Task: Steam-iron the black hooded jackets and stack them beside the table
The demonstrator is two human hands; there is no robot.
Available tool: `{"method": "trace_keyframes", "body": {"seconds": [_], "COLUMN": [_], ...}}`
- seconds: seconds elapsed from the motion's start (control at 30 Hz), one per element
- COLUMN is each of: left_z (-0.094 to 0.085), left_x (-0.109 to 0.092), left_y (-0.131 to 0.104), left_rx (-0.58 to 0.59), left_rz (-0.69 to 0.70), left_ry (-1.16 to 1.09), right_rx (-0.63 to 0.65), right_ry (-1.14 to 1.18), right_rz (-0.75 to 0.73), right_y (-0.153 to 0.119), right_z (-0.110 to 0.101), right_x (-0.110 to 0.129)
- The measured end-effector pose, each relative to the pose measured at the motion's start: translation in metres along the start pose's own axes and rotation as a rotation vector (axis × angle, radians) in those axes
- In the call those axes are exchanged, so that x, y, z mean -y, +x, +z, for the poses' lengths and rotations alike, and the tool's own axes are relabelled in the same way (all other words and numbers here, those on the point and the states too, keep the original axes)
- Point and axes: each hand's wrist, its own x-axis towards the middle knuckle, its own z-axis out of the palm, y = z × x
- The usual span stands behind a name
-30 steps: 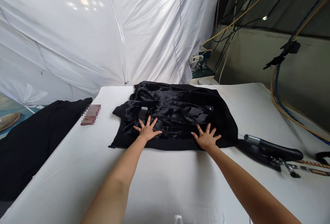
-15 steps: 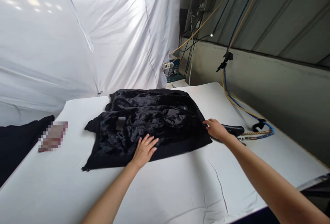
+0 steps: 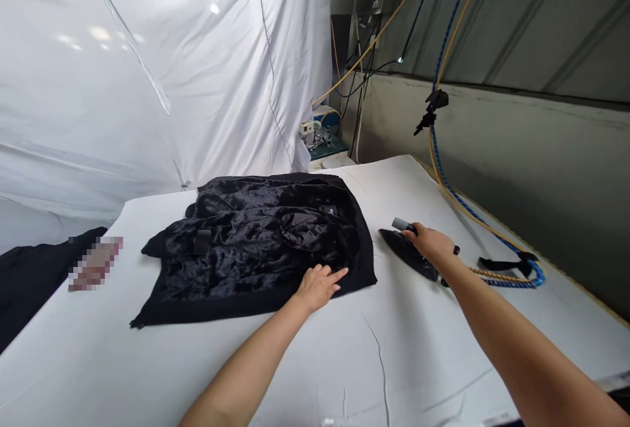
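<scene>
A black jacket (image 3: 246, 263) lies spread on the white table with its shiny plush lining facing up. My left hand (image 3: 317, 287) rests palm down on the jacket's near edge, fingers spread toward its right end. To the right of the jacket, my right hand (image 3: 432, 243) is wrapped round the handle of a black iron (image 3: 406, 253). The iron's pointed tip faces the jacket, with a strip of bare table between them. A hose and cord (image 3: 506, 281) run from the back of the iron.
The white-covered table (image 3: 295, 368) has wrinkles in its cloth near me. Black fabric (image 3: 39, 269) hangs over the left edge beside a blurred patch. A white curtain (image 3: 197, 66) closes the back, where a sewing machine (image 3: 317, 138) stands. Blue and yellow lines (image 3: 436, 151) hang at the right.
My right hand has left the jacket's right edge and taken hold of the iron, which is now turned and fully visible. My left hand has slid right along the jacket.
</scene>
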Motion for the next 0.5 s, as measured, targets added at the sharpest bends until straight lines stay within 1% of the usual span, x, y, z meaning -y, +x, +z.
{"method": "trace_keyframes", "body": {"seconds": [0.07, 0.1, 0.13, 0.17, 0.2, 0.27, 0.3, 0.33, 0.37, 0.4, 0.43, 0.5], "left_z": [0.007, 0.010, 0.012, 0.015, 0.017, 0.021, 0.023, 0.025, 0.026, 0.028, 0.030, 0.032], "left_x": [-0.015, -0.020, -0.024, -0.027, -0.029, -0.030, -0.030, -0.029, -0.028, -0.027, -0.026, -0.024], "left_y": [0.016, 0.022, 0.028, 0.032, 0.035, 0.038, 0.039, 0.039, 0.039, 0.040, 0.040, 0.041], "left_rx": [0.072, 0.100, 0.115, 0.110, 0.087, 0.012, -0.026, -0.055, -0.070, -0.075, -0.077, -0.076], "left_rz": [-0.103, -0.157, -0.204, -0.232, -0.235, -0.183, -0.152, -0.130, -0.119, -0.120, -0.129, -0.147], "left_ry": [0.046, 0.056, 0.066, 0.079, 0.095, 0.118, 0.124, 0.127, 0.126, 0.123, 0.117, 0.102], "right_rx": [-0.028, -0.048, -0.088, -0.155, -0.246, -0.440, -0.504, -0.524, -0.497, -0.420, -0.312, -0.073], "right_ry": [0.030, 0.041, 0.050, 0.056, 0.061, 0.072, 0.077, 0.082, 0.095, 0.119, 0.156, 0.250], "right_rz": [0.104, 0.132, 0.140, 0.132, 0.113, 0.042, -0.012, -0.077, -0.140, -0.184, -0.199, -0.139], "right_y": [0.016, 0.022, 0.027, 0.029, 0.029, 0.020, 0.013, 0.004, -0.006, -0.015, -0.025, -0.040], "right_z": [0.001, 0.001, 0.002, 0.003, 0.004, 0.009, 0.012, 0.017, 0.023, 0.030, 0.038, 0.054], "right_x": [-0.005, -0.007, -0.009, -0.010, -0.009, -0.004, 0.001, 0.009, 0.018, 0.028, 0.039, 0.062]}}
